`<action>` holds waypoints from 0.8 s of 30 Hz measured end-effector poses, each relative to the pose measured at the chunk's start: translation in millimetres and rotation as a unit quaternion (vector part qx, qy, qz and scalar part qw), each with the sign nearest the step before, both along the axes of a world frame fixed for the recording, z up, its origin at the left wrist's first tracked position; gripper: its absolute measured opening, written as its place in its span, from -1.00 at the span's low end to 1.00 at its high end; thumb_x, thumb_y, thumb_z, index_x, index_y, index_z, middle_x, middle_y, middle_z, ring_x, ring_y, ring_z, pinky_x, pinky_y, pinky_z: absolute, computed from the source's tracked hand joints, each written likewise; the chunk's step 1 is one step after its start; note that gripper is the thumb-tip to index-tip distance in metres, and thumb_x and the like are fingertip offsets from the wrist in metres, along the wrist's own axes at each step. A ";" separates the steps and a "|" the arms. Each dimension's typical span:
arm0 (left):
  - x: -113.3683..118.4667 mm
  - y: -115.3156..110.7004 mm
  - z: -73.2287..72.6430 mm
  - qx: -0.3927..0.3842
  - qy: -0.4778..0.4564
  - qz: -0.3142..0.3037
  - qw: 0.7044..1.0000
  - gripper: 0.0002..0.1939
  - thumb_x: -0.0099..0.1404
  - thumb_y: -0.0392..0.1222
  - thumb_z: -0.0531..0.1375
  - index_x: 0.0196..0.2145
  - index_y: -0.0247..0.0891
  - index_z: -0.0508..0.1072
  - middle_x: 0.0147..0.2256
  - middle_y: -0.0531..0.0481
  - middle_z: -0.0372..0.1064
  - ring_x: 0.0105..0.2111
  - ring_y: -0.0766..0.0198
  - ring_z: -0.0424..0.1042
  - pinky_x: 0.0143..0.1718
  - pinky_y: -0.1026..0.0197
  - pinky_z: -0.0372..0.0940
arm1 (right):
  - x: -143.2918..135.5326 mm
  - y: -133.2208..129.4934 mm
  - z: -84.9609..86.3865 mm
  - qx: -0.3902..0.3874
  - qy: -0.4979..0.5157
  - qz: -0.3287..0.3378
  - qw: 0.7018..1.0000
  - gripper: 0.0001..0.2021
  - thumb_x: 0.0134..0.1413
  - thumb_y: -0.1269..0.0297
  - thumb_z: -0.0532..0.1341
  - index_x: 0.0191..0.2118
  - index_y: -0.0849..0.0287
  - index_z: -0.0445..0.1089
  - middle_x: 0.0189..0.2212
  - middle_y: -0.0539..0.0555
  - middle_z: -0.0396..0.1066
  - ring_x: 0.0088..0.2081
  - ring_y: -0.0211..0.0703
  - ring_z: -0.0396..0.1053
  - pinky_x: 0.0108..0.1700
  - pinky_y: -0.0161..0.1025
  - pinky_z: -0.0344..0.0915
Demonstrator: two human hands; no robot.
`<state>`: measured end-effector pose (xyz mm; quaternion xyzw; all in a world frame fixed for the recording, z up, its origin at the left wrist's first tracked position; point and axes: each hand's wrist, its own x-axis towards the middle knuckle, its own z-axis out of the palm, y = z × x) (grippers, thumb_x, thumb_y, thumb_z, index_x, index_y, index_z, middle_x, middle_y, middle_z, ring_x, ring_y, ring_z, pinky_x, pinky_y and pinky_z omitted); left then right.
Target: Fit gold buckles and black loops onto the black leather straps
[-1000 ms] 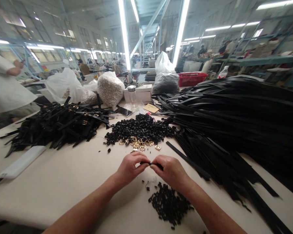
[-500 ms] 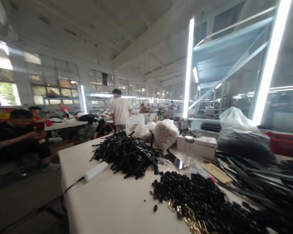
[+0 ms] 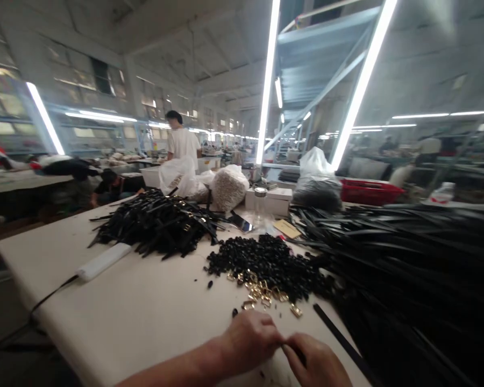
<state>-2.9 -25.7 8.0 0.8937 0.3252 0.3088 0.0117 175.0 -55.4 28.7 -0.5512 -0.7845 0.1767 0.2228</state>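
My left hand [image 3: 250, 339] reaches in from the bottom of the head view with its fingers curled closed. Its fingertips meet those of my right hand [image 3: 315, 361], which is closed in a pinch. Whatever lies between the fingers is too hidden to make out. Just beyond my hands are loose gold buckles [image 3: 262, 290], beside a heap of small black loops [image 3: 262, 258]. A single black strap [image 3: 339, 336] lies to the right of my right hand.
A pile of black straps with gold buckles [image 3: 157, 223] lies left on the table [image 3: 145, 322]. Nearby are a white power strip [image 3: 104, 262], phone [image 3: 241, 220], glass jar [image 3: 260, 207] and filled bags [image 3: 229, 188]. Long black strips [image 3: 407, 247] cover the right. People work behind.
The view has swung right and down. Both my hands have come into view at the bottom, and more of the long black strips and the red bin show on the right.
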 end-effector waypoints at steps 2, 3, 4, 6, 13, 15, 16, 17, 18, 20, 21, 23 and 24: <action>-2.9 -2.7 3.4 0.025 -0.007 -0.003 1.000 -0.86 0.22 -0.30 0.15 -0.48 -0.23 0.46 -0.56 0.00 0.33 -0.54 0.32 0.33 -0.49 0.33 0.25 | -4.3 -3.2 6.1 -0.017 0.006 -0.017 1.000 -0.73 0.15 0.25 0.04 -0.45 0.12 0.44 -0.45 0.12 0.50 -0.36 -0.04 0.45 -0.31 -0.22 0.27; -4.3 -3.5 5.2 0.035 -0.009 -0.002 0.999 -0.84 0.22 -0.32 0.13 -0.50 -0.24 0.43 -0.56 0.00 0.32 -0.53 0.31 0.33 -0.49 0.32 0.24 | -6.7 -4.5 9.7 -0.027 0.017 -0.023 0.999 -0.73 0.16 0.26 0.05 -0.46 0.14 0.44 -0.46 0.11 0.50 -0.37 -0.05 0.45 -0.32 -0.23 0.25; -5.4 -4.4 7.0 0.042 -0.011 0.001 0.999 -0.84 0.22 -0.34 0.12 -0.51 -0.25 0.41 -0.55 0.00 0.32 -0.53 0.30 0.32 -0.49 0.32 0.23 | -8.9 -5.7 13.3 -0.038 0.035 -0.025 0.998 -0.73 0.16 0.26 0.07 -0.46 0.16 0.44 -0.47 0.10 0.50 -0.39 -0.07 0.44 -0.33 -0.25 0.24; -7.0 -6.4 10.8 0.048 -0.017 0.006 0.999 -0.84 0.21 -0.36 0.10 -0.51 -0.25 0.38 -0.54 0.00 0.32 -0.52 0.29 0.31 -0.49 0.31 0.23 | -11.7 -7.2 19.4 -0.056 0.078 -0.028 0.995 -0.72 0.17 0.25 0.09 -0.48 0.18 0.44 -0.50 0.07 0.48 -0.42 -0.12 0.42 -0.36 -0.29 0.21; -8.8 -9.7 23.4 0.020 -0.027 0.011 0.999 -0.85 0.21 -0.37 0.09 -0.42 -0.23 0.44 -0.50 -0.02 0.37 -0.47 0.27 0.36 -0.43 0.27 0.24 | -11.4 -7.1 24.2 -0.106 0.176 -0.038 0.978 -0.67 0.15 0.16 0.14 -0.56 0.21 0.39 -0.63 -0.01 0.38 -0.54 -0.22 0.30 -0.47 -0.34 0.13; -8.4 -9.8 25.9 0.002 -0.031 0.020 0.999 -0.85 0.19 -0.38 0.10 -0.42 -0.23 0.44 -0.49 -0.02 0.38 -0.46 0.27 0.37 -0.41 0.27 0.25 | -12.7 -8.0 24.9 -0.100 0.181 -0.037 0.978 -0.69 0.15 0.20 0.13 -0.55 0.20 0.40 -0.60 -0.01 0.40 -0.51 -0.22 0.32 -0.46 -0.34 0.14; -8.1 -10.0 27.0 -0.006 -0.030 0.024 0.999 -0.86 0.17 -0.39 0.11 -0.43 -0.23 0.44 -0.48 -0.02 0.38 -0.46 0.27 0.37 -0.41 0.26 0.24 | -13.5 -8.7 25.5 -0.095 0.177 -0.037 0.979 -0.71 0.15 0.22 0.13 -0.53 0.20 0.41 -0.58 0.00 0.42 -0.50 -0.21 0.34 -0.44 -0.34 0.15; -7.6 -10.2 27.7 -0.014 -0.029 0.029 0.999 -0.86 0.15 -0.40 0.11 -0.43 -0.23 0.43 -0.48 -0.01 0.38 -0.46 0.27 0.36 -0.41 0.26 0.23 | -14.4 -9.6 26.3 -0.089 0.168 -0.039 0.981 -0.73 0.14 0.24 0.13 -0.52 0.20 0.42 -0.56 0.01 0.44 -0.48 -0.20 0.35 -0.43 -0.33 0.16; -7.1 -10.5 28.2 -0.020 -0.027 0.034 0.999 -0.86 0.13 -0.41 0.11 -0.44 -0.23 0.43 -0.48 -0.01 0.38 -0.47 0.27 0.35 -0.42 0.27 0.22 | -15.1 -10.5 27.1 -0.084 0.156 -0.040 0.983 -0.75 0.14 0.26 0.13 -0.50 0.19 0.44 -0.54 0.02 0.46 -0.46 -0.19 0.37 -0.41 -0.33 0.17; -6.1 -11.0 28.6 -0.029 -0.023 0.040 0.999 -0.86 0.10 -0.42 0.12 -0.46 -0.23 0.41 -0.49 0.00 0.36 -0.49 0.29 0.32 -0.45 0.28 0.20 | -16.1 -12.0 28.5 -0.071 0.126 -0.044 0.989 -0.78 0.13 0.28 0.14 -0.47 0.18 0.45 -0.51 0.04 0.48 -0.44 -0.16 0.39 -0.38 -0.31 0.18; -5.5 -11.2 28.6 -0.033 -0.022 0.042 0.998 -0.86 0.09 -0.42 0.12 -0.47 -0.23 0.41 -0.50 0.01 0.35 -0.50 0.29 0.30 -0.45 0.28 0.19 | -16.4 -12.6 29.1 -0.065 0.111 -0.045 0.991 -0.78 0.14 0.28 0.13 -0.46 0.18 0.46 -0.50 0.05 0.49 -0.43 -0.16 0.40 -0.38 -0.31 0.18; -4.6 -11.5 28.5 -0.043 -0.023 0.044 0.998 -0.86 0.08 -0.42 0.11 -0.47 -0.23 0.41 -0.50 0.01 0.34 -0.50 0.30 0.29 -0.46 0.28 0.18 | -16.5 -13.4 29.9 -0.056 0.086 -0.047 0.994 -0.78 0.15 0.29 0.13 -0.45 0.17 0.46 -0.49 0.06 0.49 -0.43 -0.15 0.41 -0.38 -0.30 0.17; -4.2 -11.6 28.6 -0.052 -0.025 0.045 0.997 -0.86 0.08 -0.43 0.11 -0.47 -0.24 0.41 -0.50 0.01 0.34 -0.50 0.30 0.28 -0.46 0.28 0.17 | -16.4 -13.6 30.3 -0.051 0.075 -0.048 0.995 -0.79 0.15 0.30 0.13 -0.45 0.17 0.45 -0.50 0.06 0.49 -0.44 -0.16 0.40 -0.39 -0.30 0.15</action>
